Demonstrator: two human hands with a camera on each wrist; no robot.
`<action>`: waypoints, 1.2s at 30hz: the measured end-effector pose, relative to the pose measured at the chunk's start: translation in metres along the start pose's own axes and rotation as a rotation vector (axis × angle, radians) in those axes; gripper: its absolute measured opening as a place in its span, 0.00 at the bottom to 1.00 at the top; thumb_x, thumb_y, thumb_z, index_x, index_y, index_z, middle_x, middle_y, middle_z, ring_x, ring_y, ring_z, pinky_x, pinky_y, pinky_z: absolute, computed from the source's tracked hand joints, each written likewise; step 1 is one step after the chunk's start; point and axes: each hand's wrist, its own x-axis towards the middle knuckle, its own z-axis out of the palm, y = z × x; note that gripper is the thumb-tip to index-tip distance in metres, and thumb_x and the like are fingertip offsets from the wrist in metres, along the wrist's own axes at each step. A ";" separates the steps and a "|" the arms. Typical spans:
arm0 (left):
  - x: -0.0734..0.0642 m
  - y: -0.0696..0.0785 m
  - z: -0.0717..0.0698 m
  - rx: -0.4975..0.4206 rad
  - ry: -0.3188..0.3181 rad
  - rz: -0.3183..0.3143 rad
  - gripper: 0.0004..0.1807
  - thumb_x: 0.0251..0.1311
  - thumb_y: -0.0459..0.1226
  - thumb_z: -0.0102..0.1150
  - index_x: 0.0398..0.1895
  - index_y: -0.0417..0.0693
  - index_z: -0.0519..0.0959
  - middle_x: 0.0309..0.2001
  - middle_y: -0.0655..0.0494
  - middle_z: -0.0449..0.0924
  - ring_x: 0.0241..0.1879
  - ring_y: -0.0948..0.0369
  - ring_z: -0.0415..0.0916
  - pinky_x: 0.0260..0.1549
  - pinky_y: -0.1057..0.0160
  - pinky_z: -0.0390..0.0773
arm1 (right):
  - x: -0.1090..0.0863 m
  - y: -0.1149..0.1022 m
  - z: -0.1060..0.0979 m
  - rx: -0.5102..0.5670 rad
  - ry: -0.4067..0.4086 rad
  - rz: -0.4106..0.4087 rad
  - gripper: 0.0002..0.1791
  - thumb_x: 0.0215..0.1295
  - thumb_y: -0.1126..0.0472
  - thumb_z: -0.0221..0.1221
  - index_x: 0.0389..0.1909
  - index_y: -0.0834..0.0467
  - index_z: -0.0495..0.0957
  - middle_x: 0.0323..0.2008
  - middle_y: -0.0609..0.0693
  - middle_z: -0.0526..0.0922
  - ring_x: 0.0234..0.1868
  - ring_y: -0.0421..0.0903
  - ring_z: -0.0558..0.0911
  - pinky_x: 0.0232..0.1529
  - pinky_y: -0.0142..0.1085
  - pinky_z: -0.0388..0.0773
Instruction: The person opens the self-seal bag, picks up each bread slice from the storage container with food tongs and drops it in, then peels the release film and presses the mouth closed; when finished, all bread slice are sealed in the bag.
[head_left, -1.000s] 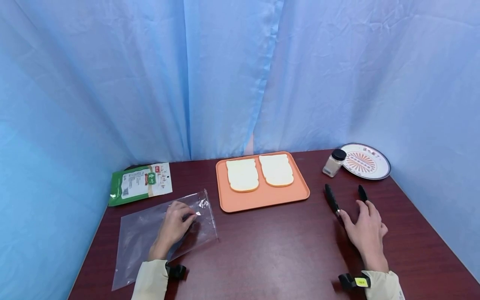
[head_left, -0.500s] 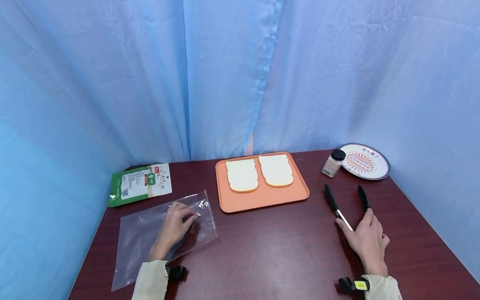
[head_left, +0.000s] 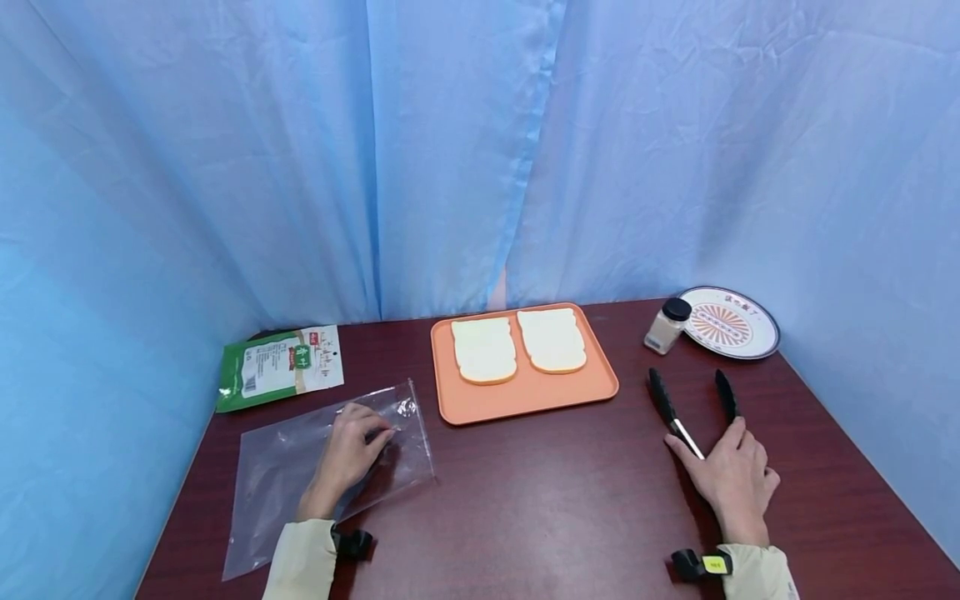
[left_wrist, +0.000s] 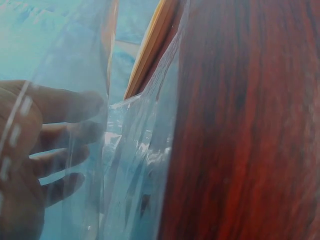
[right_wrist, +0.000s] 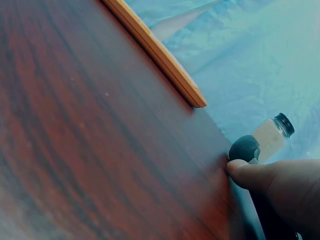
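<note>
Right hand [head_left: 729, 477] has slid back along the black-tipped tongs [head_left: 663, 398] since a second ago while their tips stayed put, so it's probably settling its hold; tongs sit right of the orange tray [head_left: 483, 407] and reach nearer the person. Right grip spread wide, thumb and fingers spanning both arms; left hand [head_left: 345, 452] pinches the clear plastic bag [head_left: 281, 479], left of and nearer than the tray. Tongs splayed, tips pointing away past the tray's near edge, long axis running front-to-back.
</note>
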 end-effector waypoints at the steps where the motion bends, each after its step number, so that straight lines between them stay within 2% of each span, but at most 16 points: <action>1: 0.000 0.000 0.000 -0.001 -0.003 -0.003 0.04 0.50 0.30 0.75 0.26 0.45 0.87 0.30 0.53 0.84 0.38 0.57 0.76 0.39 0.53 0.77 | 0.000 -0.001 0.000 -0.004 0.000 0.004 0.71 0.57 0.21 0.53 0.75 0.75 0.37 0.68 0.80 0.55 0.66 0.76 0.58 0.55 0.72 0.59; 8: 0.000 0.000 -0.003 -0.011 -0.027 -0.020 0.03 0.51 0.30 0.73 0.27 0.45 0.87 0.31 0.53 0.85 0.39 0.56 0.76 0.40 0.52 0.77 | 0.000 -0.002 0.005 -0.037 0.026 0.010 0.71 0.59 0.19 0.48 0.75 0.76 0.37 0.67 0.82 0.56 0.66 0.77 0.59 0.55 0.72 0.61; 18: 0.001 -0.003 0.000 -0.007 0.005 0.016 0.04 0.49 0.30 0.75 0.27 0.46 0.87 0.30 0.54 0.85 0.38 0.57 0.76 0.40 0.53 0.76 | -0.003 -0.001 0.001 -0.043 0.079 -0.018 0.68 0.58 0.23 0.54 0.74 0.77 0.44 0.63 0.82 0.61 0.59 0.80 0.62 0.49 0.70 0.67; 25: 0.001 -0.003 0.000 -0.006 0.005 0.015 0.04 0.49 0.29 0.75 0.26 0.44 0.87 0.30 0.53 0.85 0.38 0.56 0.76 0.41 0.52 0.76 | -0.003 -0.003 -0.005 -0.004 0.015 0.014 0.70 0.57 0.20 0.52 0.76 0.74 0.39 0.67 0.81 0.56 0.62 0.79 0.59 0.50 0.71 0.67; 30: 0.001 -0.002 0.000 -0.006 0.004 0.022 0.05 0.48 0.29 0.75 0.26 0.44 0.87 0.29 0.53 0.85 0.38 0.56 0.76 0.41 0.52 0.76 | -0.004 -0.004 -0.010 0.010 -0.028 0.021 0.70 0.58 0.20 0.51 0.77 0.71 0.34 0.69 0.80 0.52 0.64 0.79 0.58 0.48 0.71 0.70; 36: 0.001 -0.001 0.000 -0.002 0.001 0.001 0.04 0.50 0.30 0.74 0.26 0.46 0.87 0.29 0.54 0.84 0.38 0.57 0.76 0.40 0.53 0.77 | -0.008 -0.007 -0.016 0.034 -0.046 -0.012 0.70 0.57 0.22 0.54 0.78 0.69 0.34 0.70 0.79 0.52 0.60 0.80 0.65 0.47 0.71 0.71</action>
